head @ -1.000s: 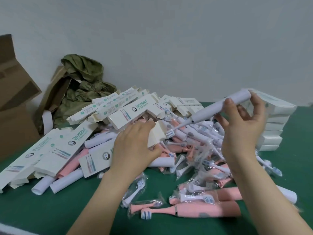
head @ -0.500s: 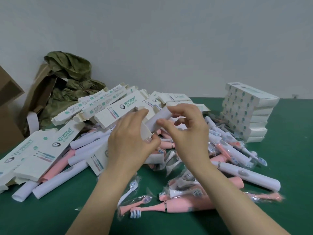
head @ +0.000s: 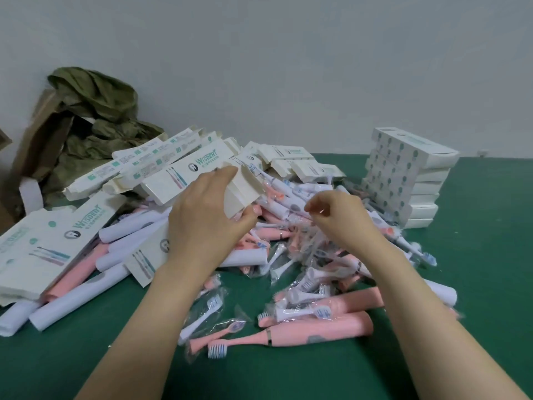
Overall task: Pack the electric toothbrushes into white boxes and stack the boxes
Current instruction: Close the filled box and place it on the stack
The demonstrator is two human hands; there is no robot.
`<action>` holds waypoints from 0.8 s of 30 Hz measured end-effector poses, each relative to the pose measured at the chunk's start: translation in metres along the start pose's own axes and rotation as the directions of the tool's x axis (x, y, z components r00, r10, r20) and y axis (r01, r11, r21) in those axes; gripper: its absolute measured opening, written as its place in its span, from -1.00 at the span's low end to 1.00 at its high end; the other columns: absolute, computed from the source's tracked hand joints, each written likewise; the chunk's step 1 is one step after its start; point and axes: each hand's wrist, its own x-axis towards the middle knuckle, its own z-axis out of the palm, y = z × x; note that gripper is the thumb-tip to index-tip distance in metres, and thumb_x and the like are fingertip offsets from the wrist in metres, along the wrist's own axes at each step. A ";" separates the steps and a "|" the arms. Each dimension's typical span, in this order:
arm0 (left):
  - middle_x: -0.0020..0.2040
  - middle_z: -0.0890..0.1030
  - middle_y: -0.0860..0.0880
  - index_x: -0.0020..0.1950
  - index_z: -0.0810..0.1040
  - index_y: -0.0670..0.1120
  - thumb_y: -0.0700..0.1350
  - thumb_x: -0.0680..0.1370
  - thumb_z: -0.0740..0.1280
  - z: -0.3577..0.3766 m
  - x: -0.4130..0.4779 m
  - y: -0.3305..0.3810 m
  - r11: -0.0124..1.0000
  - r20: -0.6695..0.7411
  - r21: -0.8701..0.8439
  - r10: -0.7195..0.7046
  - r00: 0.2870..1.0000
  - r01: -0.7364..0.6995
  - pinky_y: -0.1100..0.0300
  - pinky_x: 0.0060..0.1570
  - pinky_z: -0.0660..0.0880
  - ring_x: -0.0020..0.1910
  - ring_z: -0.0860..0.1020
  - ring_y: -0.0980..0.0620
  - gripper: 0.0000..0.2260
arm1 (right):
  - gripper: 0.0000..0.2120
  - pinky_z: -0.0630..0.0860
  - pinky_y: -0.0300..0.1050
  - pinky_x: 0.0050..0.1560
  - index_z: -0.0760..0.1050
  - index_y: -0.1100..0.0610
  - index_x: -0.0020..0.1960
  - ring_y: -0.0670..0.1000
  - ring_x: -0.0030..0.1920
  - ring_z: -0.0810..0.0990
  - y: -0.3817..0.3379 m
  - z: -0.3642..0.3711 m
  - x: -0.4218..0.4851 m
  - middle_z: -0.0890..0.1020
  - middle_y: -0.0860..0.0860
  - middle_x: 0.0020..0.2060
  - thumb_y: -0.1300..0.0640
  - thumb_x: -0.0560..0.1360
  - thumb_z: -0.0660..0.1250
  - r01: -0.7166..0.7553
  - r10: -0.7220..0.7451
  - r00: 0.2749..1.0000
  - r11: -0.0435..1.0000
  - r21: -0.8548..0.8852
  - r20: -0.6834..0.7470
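My left hand (head: 210,217) grips a white toothbrush box (head: 245,187) by its open end, flaps spread, above a pile of white and pink electric toothbrushes (head: 288,203). My right hand (head: 343,220) hovers just right of the box, fingers curled, pinching a clear brush head packet (head: 313,238) from the heap. A pink toothbrush (head: 311,332) lies nearest me. A neat stack of closed white boxes (head: 409,177) stands at the right. Several more boxes (head: 161,163) lie heaped at the back left.
Flat printed boxes (head: 49,243) spread at the left over white and pink handles. Loose bagged brush heads (head: 305,287) litter the green table (head: 484,284). A brown carton with crumpled olive paper (head: 95,111) leans on the wall at the back left.
The white toothbrush that my right hand carried to the box is out of sight. My right hand has left the box's mouth and dropped right onto the packets. The left hand keeps the box.
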 end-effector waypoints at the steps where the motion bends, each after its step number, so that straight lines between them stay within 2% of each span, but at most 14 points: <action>1: 0.18 0.56 -0.06 0.30 0.49 -0.06 -0.03 0.38 0.41 0.002 -0.001 0.000 1.000 -0.013 -0.006 0.009 1.000 -0.009 0.08 0.03 0.40 0.12 0.50 -0.11 -0.51 | -0.71 0.38 -0.29 -0.14 0.60 0.07 0.06 -0.09 -0.12 0.51 0.007 0.000 0.000 0.63 -0.03 0.01 0.34 0.49 0.22 0.008 0.003 0.996 0.994 -0.113 0.094; 2: 0.17 0.57 -0.07 0.29 0.50 -0.07 -0.05 0.38 0.42 0.003 -0.002 0.001 1.000 -0.030 -0.010 0.021 0.999 -0.021 0.06 0.03 0.41 0.11 0.51 -0.13 -0.52 | -0.68 0.38 -0.25 -0.13 0.59 0.04 0.10 -0.07 -0.10 0.50 0.011 0.002 -0.001 0.61 -0.04 0.03 0.35 0.49 0.23 0.033 -0.001 0.984 0.984 -0.176 0.177; 4: 0.12 0.59 -0.09 0.27 0.52 -0.11 -0.02 0.38 0.36 0.005 -0.004 0.003 0.999 -0.061 0.003 0.055 0.997 -0.055 0.05 0.02 0.43 0.08 0.53 -0.14 -0.54 | -0.67 0.36 -0.30 -0.25 0.60 -0.03 0.08 -0.15 -0.19 0.48 0.009 0.006 -0.002 0.55 -0.11 -0.07 0.34 0.49 0.27 0.094 -0.040 0.956 0.980 -0.175 0.289; 6: 0.11 0.60 -0.09 0.25 0.54 -0.14 -0.02 0.38 0.36 0.009 -0.009 0.006 0.994 -0.073 0.032 0.102 0.992 -0.100 0.04 0.02 0.45 0.09 0.54 -0.12 -0.54 | -0.72 0.31 -0.39 -0.38 0.60 -0.06 0.05 -0.25 -0.27 0.43 0.002 0.003 -0.001 0.47 -0.20 -0.17 0.29 0.51 0.29 0.119 -0.076 0.946 0.986 -0.119 0.314; 7: 0.10 0.61 -0.10 0.24 0.54 -0.15 -0.05 0.37 0.40 0.010 -0.012 0.007 0.991 -0.076 0.047 0.128 0.989 -0.125 0.04 0.02 0.46 0.09 0.55 -0.12 -0.54 | -0.72 0.34 -0.40 -0.41 0.59 -0.05 0.06 -0.25 -0.27 0.44 0.001 -0.001 -0.001 0.46 -0.22 -0.15 0.29 0.53 0.28 0.105 -0.073 0.951 0.990 -0.093 0.300; 8: 0.09 0.61 -0.11 0.23 0.55 -0.16 -0.08 0.36 0.43 0.011 -0.015 0.006 0.987 -0.081 0.061 0.151 0.985 -0.147 0.04 0.00 0.47 0.08 0.56 -0.12 -0.54 | -0.66 0.42 -0.35 -0.39 0.56 -0.06 0.09 -0.21 -0.23 0.46 0.002 -0.005 -0.001 0.47 -0.21 -0.10 0.34 0.52 0.24 0.092 -0.067 0.956 0.993 -0.076 0.287; 10: 0.06 0.62 -0.11 0.22 0.56 -0.17 -0.09 0.35 0.41 0.011 -0.017 0.005 0.984 -0.086 0.069 0.168 0.982 -0.162 0.06 -0.03 0.48 0.06 0.56 -0.11 -0.55 | -0.49 0.54 -0.14 -0.23 0.52 -0.11 0.08 -0.05 -0.09 0.52 0.004 -0.012 -0.002 0.49 -0.16 0.02 0.45 0.44 0.16 0.089 -0.055 0.943 0.992 -0.092 0.327; 11: 0.06 0.62 -0.10 0.22 0.56 -0.16 -0.08 0.35 0.37 0.010 -0.017 0.005 0.985 -0.082 0.069 0.165 0.983 -0.160 0.07 -0.04 0.47 0.05 0.56 -0.11 -0.56 | -0.45 0.53 -0.05 -0.16 0.52 -0.14 0.05 0.01 -0.04 0.52 0.005 -0.012 -0.003 0.49 -0.12 0.03 0.48 0.40 0.13 0.102 -0.043 0.928 0.985 -0.140 0.370; 13: 0.06 0.61 -0.09 0.22 0.56 -0.15 -0.01 0.37 0.27 0.009 -0.017 0.006 0.986 -0.066 0.070 0.154 0.986 -0.149 0.08 -0.04 0.46 0.05 0.56 -0.10 -0.54 | -0.48 0.42 -0.06 -0.09 0.54 -0.10 0.07 0.03 0.06 0.44 0.005 -0.004 -0.005 0.51 -0.06 0.02 0.46 0.42 0.13 0.133 -0.020 0.908 0.960 -0.245 0.418; 15: 0.06 0.61 -0.09 0.22 0.56 -0.15 0.01 0.37 0.23 0.008 -0.018 0.006 0.987 -0.052 0.067 0.152 0.987 -0.149 0.07 -0.03 0.46 0.05 0.56 -0.11 -0.52 | -0.55 0.43 -0.07 -0.01 0.55 -0.10 0.01 0.04 0.09 0.45 0.007 0.006 -0.005 0.52 -0.01 0.04 0.42 0.45 0.15 0.107 0.006 0.923 0.957 -0.270 0.386; 17: 0.06 0.62 -0.10 0.22 0.56 -0.15 -0.03 0.36 0.31 0.008 -0.019 0.005 0.986 -0.053 0.068 0.157 0.986 -0.153 0.06 -0.04 0.46 0.04 0.57 -0.12 -0.55 | -0.64 0.47 -0.05 0.03 0.51 -0.13 -0.12 0.02 0.07 0.46 0.012 0.007 -0.004 0.55 0.02 0.02 0.35 0.47 0.21 0.100 0.001 0.945 0.952 -0.288 0.328; 20: 0.08 0.61 -0.10 0.23 0.56 -0.15 -0.12 0.33 0.42 0.010 -0.023 0.006 0.986 -0.044 0.071 0.155 0.987 -0.151 0.06 -0.02 0.45 0.05 0.57 -0.13 -0.54 | -0.91 0.44 -0.15 -0.09 0.59 -0.04 -0.05 -0.06 -0.02 0.46 0.020 -0.003 0.000 0.60 -0.07 -0.09 0.12 0.48 0.40 0.160 -0.085 0.959 0.949 -0.270 0.271; 22: 0.09 0.61 -0.10 0.23 0.56 -0.15 -0.11 0.33 0.41 0.009 -0.025 0.005 0.987 -0.038 0.069 0.151 0.988 -0.148 0.07 -0.02 0.44 0.06 0.57 -0.13 -0.53 | -0.89 0.40 -0.31 -0.17 0.60 0.03 0.00 -0.14 -0.14 0.50 0.017 -0.005 0.000 0.58 -0.15 -0.11 0.06 0.48 0.41 0.197 -0.178 0.969 0.974 -0.107 0.170; 24: 0.09 0.61 -0.09 0.24 0.56 -0.15 -0.05 0.36 0.35 0.007 -0.026 0.004 0.987 -0.031 0.062 0.149 0.988 -0.147 0.07 0.00 0.44 0.07 0.57 -0.11 -0.54 | -0.93 0.43 -0.40 -0.16 0.60 0.05 -0.02 -0.14 -0.18 0.57 0.006 -0.006 -0.004 0.60 -0.21 -0.15 0.11 0.51 0.38 0.218 -0.223 0.975 0.952 0.217 -0.002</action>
